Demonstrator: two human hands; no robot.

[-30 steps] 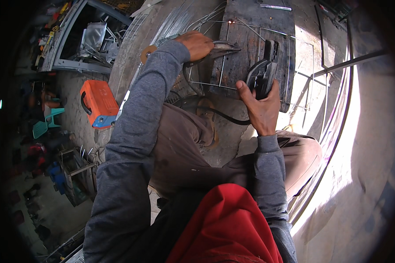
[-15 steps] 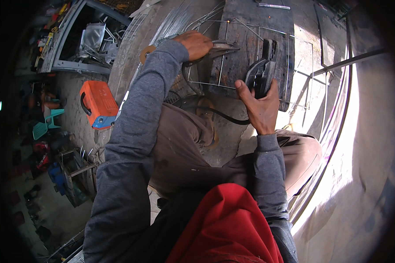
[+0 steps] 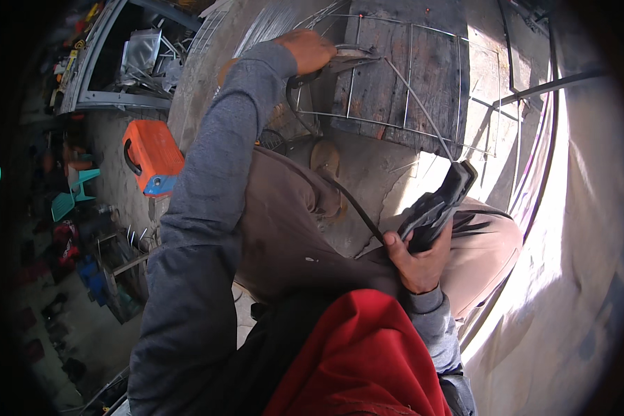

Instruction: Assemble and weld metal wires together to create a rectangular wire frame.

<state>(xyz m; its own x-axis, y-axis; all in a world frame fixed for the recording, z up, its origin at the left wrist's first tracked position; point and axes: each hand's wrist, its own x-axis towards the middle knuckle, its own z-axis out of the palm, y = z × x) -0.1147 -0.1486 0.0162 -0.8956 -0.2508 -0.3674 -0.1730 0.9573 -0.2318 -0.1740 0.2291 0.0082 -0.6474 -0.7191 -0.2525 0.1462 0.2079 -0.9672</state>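
At upper centre, the left hand (image 3: 310, 50) grips a welding electrode holder (image 3: 347, 62) against the wire grid (image 3: 409, 90) on a wooden board (image 3: 437, 41). At centre right, the right hand (image 3: 416, 260) clasps a dark welding face shield (image 3: 437, 204), held low. The step appears to be positioning for a tack; the next likely needs the shield raised.

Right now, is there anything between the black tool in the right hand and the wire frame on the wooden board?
Nothing visible blocks it. The right hand holds the black tool near the knee, and only bare floor lies between it and the wire frame on the wooden board.

One wire frame (image 3: 402, 76), one orange case (image 3: 152, 156), two hands (image 3: 308, 50).
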